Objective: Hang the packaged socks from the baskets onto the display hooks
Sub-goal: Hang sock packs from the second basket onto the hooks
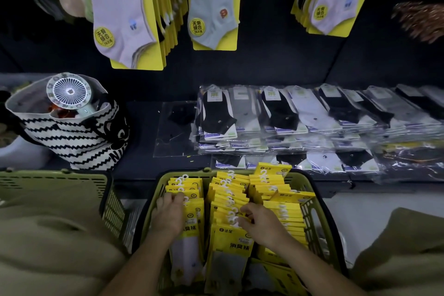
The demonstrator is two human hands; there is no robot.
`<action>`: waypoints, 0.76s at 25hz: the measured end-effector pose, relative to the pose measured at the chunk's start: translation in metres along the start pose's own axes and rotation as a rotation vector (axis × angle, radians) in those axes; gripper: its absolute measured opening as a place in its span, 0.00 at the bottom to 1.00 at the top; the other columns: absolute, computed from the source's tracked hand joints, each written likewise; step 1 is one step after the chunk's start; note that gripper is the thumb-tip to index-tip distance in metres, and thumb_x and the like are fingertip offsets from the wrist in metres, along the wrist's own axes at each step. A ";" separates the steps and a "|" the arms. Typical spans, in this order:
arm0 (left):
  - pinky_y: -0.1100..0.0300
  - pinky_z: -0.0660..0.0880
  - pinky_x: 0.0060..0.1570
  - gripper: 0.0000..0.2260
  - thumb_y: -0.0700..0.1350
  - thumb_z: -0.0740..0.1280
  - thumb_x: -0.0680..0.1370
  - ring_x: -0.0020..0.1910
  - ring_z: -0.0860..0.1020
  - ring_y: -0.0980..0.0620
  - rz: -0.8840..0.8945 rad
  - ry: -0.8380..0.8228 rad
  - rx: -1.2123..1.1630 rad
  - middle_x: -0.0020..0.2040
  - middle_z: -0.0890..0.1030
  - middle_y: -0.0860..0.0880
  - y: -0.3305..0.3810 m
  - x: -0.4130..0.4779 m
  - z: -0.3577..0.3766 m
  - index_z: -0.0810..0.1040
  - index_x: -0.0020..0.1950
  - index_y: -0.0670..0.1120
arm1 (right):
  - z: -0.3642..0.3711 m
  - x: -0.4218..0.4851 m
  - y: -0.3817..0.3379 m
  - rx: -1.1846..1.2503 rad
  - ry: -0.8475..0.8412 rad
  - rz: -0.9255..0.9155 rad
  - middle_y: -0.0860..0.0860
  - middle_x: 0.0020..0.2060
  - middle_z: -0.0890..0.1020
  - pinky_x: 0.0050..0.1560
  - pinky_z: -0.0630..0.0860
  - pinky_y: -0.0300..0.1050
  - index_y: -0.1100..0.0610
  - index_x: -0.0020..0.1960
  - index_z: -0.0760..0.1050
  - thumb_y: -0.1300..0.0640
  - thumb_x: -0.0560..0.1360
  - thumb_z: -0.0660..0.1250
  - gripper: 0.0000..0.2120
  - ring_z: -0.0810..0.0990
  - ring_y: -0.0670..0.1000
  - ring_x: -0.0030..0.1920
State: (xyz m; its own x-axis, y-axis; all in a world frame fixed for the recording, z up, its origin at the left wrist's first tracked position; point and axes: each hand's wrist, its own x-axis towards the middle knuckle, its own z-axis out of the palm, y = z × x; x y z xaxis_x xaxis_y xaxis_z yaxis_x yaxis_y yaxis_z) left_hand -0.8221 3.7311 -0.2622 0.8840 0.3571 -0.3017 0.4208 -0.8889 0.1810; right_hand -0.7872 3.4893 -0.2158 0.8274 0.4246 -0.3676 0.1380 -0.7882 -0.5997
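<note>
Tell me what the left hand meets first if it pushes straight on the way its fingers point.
The left hand touches the left row of yellow sock packs, so those come first; beyond them, probably the far rim of the green basket.

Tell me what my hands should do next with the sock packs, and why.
Probably lift a bunch clear: the left hand and right hand curl fingers round yellow sock packs in the green basket, none raised yet.
</note>
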 end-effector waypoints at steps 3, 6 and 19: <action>0.53 0.70 0.54 0.25 0.40 0.70 0.72 0.61 0.69 0.47 -0.019 -0.026 -0.035 0.63 0.71 0.48 0.005 -0.003 0.001 0.63 0.63 0.54 | 0.000 0.002 -0.001 -0.011 -0.003 -0.005 0.52 0.62 0.75 0.57 0.75 0.49 0.53 0.64 0.71 0.47 0.78 0.61 0.18 0.77 0.52 0.57; 0.51 0.69 0.55 0.25 0.40 0.71 0.71 0.61 0.70 0.47 -0.046 -0.042 -0.056 0.60 0.73 0.48 0.007 -0.005 0.004 0.64 0.63 0.53 | 0.001 0.000 -0.003 -0.017 0.011 -0.013 0.52 0.61 0.75 0.57 0.75 0.48 0.53 0.64 0.71 0.47 0.78 0.61 0.17 0.77 0.52 0.58; 0.59 0.68 0.43 0.19 0.56 0.74 0.66 0.50 0.76 0.52 0.258 -0.045 -0.055 0.51 0.77 0.57 0.057 -0.016 -0.135 0.70 0.51 0.60 | -0.019 0.001 -0.039 0.310 0.089 -0.122 0.41 0.64 0.70 0.57 0.67 0.32 0.45 0.71 0.59 0.42 0.69 0.71 0.36 0.69 0.38 0.63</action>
State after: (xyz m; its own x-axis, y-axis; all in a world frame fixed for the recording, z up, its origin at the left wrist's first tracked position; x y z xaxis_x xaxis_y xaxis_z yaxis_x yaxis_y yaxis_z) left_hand -0.7846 3.7132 -0.1206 0.9542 0.1063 -0.2798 0.1939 -0.9316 0.3074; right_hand -0.7819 3.5123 -0.1792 0.8610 0.4562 -0.2247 0.0779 -0.5550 -0.8282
